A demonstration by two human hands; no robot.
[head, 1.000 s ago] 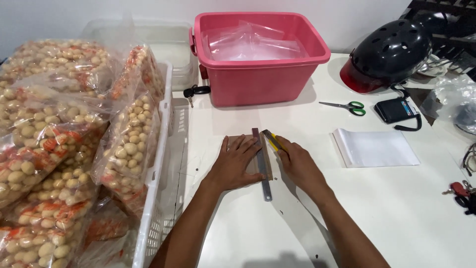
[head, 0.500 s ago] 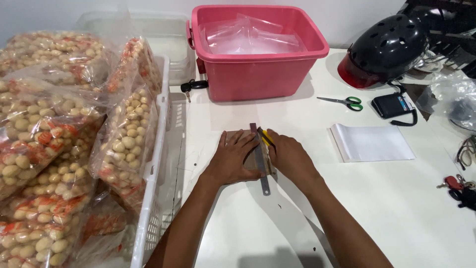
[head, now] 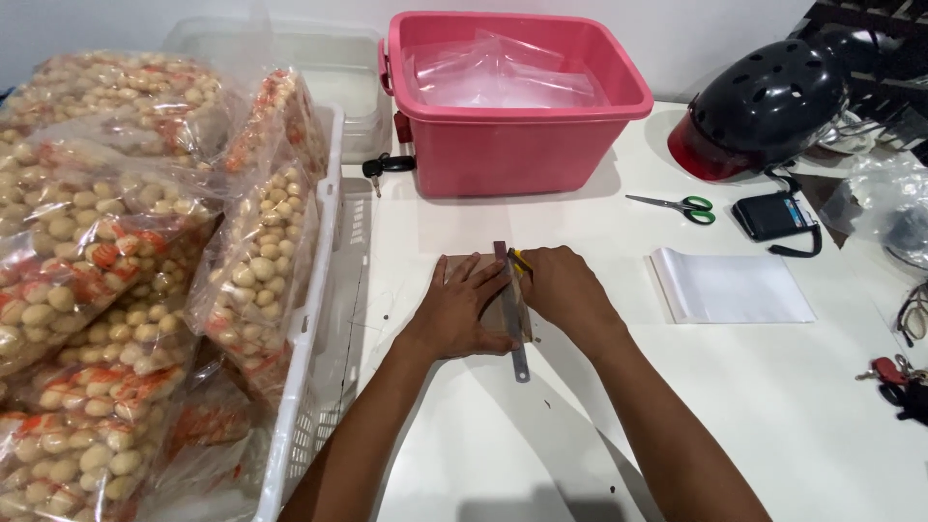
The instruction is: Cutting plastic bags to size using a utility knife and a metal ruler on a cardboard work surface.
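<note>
My left hand (head: 462, 307) lies flat, fingers spread, on a brown cardboard piece (head: 452, 266) and presses a metal ruler (head: 516, 340) that runs toward me across it. My right hand (head: 564, 287) sits just right of the ruler, closed around a yellow-tipped tool (head: 521, 260) held against the ruler's far end. Most of the cardboard is hidden under the two hands.
A white basket (head: 307, 329) heaped with bags of round snacks (head: 106, 280) fills the left. A pink tub (head: 512, 97) with clear plastic stands behind. Scissors (head: 677, 204), a black helmet (head: 764, 97), a black pouch (head: 776, 215), a stack of clear bags (head: 730, 286) and keys (head: 894, 377) lie right.
Both hands stay on the ruler and cardboard; the right hand with the tool has shifted slightly along the ruler's far end. The camera view has tilted a little.
</note>
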